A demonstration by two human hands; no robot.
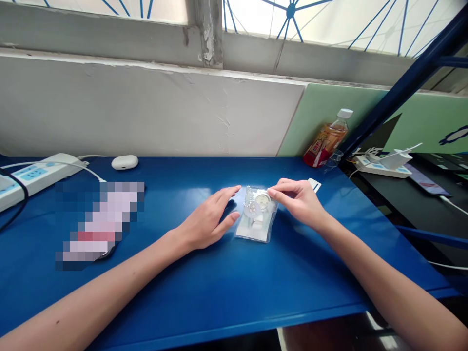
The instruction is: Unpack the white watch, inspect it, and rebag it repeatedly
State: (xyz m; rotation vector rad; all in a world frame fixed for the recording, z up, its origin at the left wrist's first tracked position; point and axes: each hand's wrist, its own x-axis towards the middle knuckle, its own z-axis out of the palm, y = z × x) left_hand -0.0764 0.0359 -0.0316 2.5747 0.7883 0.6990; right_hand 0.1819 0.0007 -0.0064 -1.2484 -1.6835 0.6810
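A small clear plastic bag lies on the blue desk in front of me. Inside it I see a pale round watch-like dial, a beaded chain with a round tag and a white card. My right hand pinches the bag's upper right edge between thumb and forefinger. To the left of the bag is my left hand, fingers apart and holding nothing. Its fingertips come close to the bag's left edge; whether they touch it I cannot tell.
A blurred-out phone and a white earbud case lie on the left, by a white power strip. At the back right, a drink bottle leans near a blue metal post. A white card lies behind my right hand.
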